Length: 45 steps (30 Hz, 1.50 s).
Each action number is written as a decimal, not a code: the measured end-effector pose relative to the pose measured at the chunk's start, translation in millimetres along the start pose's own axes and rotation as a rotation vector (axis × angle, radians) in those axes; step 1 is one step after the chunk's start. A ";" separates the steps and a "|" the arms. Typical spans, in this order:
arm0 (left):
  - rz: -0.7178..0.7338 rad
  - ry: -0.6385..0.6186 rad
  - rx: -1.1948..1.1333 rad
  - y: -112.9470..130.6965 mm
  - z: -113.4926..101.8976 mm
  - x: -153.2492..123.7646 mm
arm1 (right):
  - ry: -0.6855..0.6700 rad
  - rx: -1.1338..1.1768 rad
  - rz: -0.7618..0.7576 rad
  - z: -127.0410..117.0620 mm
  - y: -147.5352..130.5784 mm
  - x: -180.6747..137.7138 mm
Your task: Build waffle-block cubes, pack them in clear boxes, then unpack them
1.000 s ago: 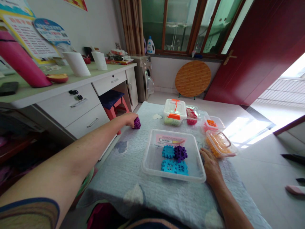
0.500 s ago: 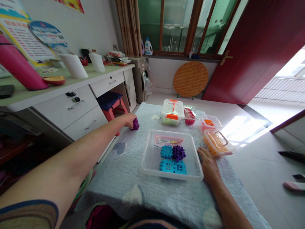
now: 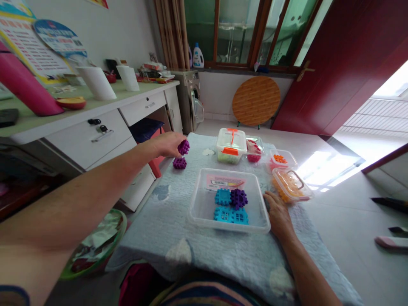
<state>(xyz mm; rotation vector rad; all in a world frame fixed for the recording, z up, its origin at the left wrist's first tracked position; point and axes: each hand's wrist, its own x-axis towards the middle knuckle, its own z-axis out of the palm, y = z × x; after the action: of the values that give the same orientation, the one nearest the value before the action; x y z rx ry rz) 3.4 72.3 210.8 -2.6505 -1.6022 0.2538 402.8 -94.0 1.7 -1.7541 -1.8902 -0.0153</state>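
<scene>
My left hand (image 3: 167,143) is raised over the table's far left corner, closed on a purple toothed block (image 3: 184,147). Just below it a second purple block (image 3: 179,162) lies on the blue cloth. My right hand (image 3: 278,213) rests flat with fingers spread against the right rim of a clear plastic tray (image 3: 197,208). Inside the tray sit two blue blocks (image 3: 231,214) and one purple block (image 3: 239,198).
Beyond the tray stand a lidded box with an orange clasp (image 3: 230,145), a tub of red pieces (image 3: 254,151) and two tubs of orange pieces (image 3: 291,184). A white drawer desk (image 3: 95,131) runs along the left. A green bowl (image 3: 95,242) lies on the floor.
My left hand has lifted one purple block off the cloth and moved it slightly right, leaving another purple block lying there. My right hand has stayed by the tray.
</scene>
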 end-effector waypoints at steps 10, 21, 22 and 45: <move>0.387 -0.108 -0.186 127.1 -43.0 -53.1 | 0.011 0.001 -0.027 1.4 2.6 0.7; 0.225 -0.298 0.112 180.4 28.3 -33.2 | 0.001 0.021 -0.028 -0.3 3.2 0.4; 0.210 -0.314 0.121 181.7 30.9 -31.7 | -0.001 0.020 -0.029 -0.1 3.7 0.3; 0.238 -0.277 0.227 190.7 35.9 -35.1 | 0.014 0.042 -0.047 0.7 5.5 -0.5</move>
<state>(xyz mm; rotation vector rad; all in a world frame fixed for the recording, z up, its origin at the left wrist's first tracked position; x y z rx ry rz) 148.9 -49.9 158.0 -2.7126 -1.2193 0.7906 407.6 -93.4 -1.1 -1.6773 -1.9077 -0.0049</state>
